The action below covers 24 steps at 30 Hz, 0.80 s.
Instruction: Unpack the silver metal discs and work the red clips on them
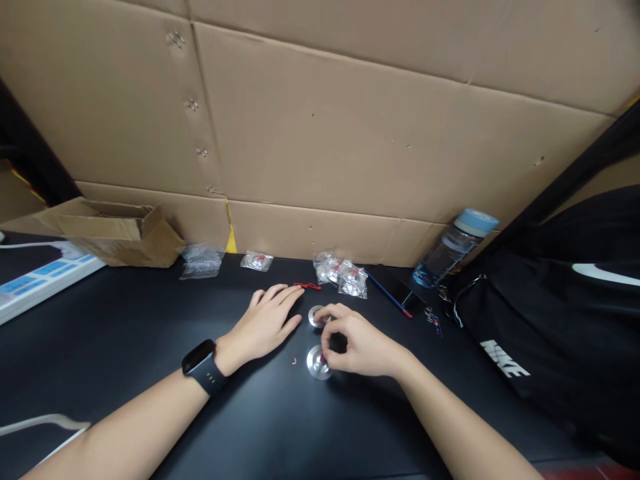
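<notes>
The person's right hand (363, 343) has its grip closed, thumb and index finger clamped on a short red loop (323, 359) at the nearer metal disc (315, 365), which lies on the black table (260, 427). Another finger reaches over the farther metal disc (313, 315), just beyond. The left hand (263, 323) lies palm down to the left of both discs, its grip empty with the fingers extended, their tips near a red cord (309, 286). A tiny scrap (294, 361) sits beside the nearer disc. Farther back, overlapping clear packets (353, 281) rest near the cardboard wall (390, 153).
</notes>
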{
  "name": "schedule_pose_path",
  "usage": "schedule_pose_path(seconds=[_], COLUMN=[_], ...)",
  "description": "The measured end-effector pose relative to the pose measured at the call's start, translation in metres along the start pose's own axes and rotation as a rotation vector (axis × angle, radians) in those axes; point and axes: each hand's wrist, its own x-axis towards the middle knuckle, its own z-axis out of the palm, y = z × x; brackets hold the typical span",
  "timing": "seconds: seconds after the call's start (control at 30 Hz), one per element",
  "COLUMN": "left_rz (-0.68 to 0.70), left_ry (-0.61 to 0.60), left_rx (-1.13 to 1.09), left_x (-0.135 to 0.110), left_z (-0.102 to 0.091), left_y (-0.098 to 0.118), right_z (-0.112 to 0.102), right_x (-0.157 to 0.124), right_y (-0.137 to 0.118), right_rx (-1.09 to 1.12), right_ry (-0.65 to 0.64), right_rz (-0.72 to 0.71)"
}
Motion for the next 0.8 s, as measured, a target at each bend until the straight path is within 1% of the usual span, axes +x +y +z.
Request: schedule_pose_path(seconds=[0.1,0.27,0.37,0.5,0.63,0.8], left_rz=[-0.010,-0.073,-0.115,-0.115,-0.111,-0.100], left_ry=[-0.033,0.043,0.050,0.030,0.047,0.017], left_rx=[0.040,0.122,0.143,0.129,0.118,0.119], left_x=[-0.001,0.001,0.003,0.005,0.006,0.007], left_z=[0.001,0.002,0.002,0.001,0.002,0.002], left_y=[-0.002,-0.003,-0.008,-0.015,-0.015,-0.011], right_z=[0.000,-0.005,-0.004,0.006,0.015,0.018], right_x=[0.000,0.000,0.001,0.005,0.011,0.015], right_y=[-0.001,0.007,0.015,0.025,0.031,0.036], right_rx=[0.004,-0.096,-0.162,-0.194,-0.205,-0.188], right_ry=[0.005,0.113,0.161,0.144,0.149,0.184], right_rz=[-0.002,0.015,0.028,0.037,0.034,0.039])
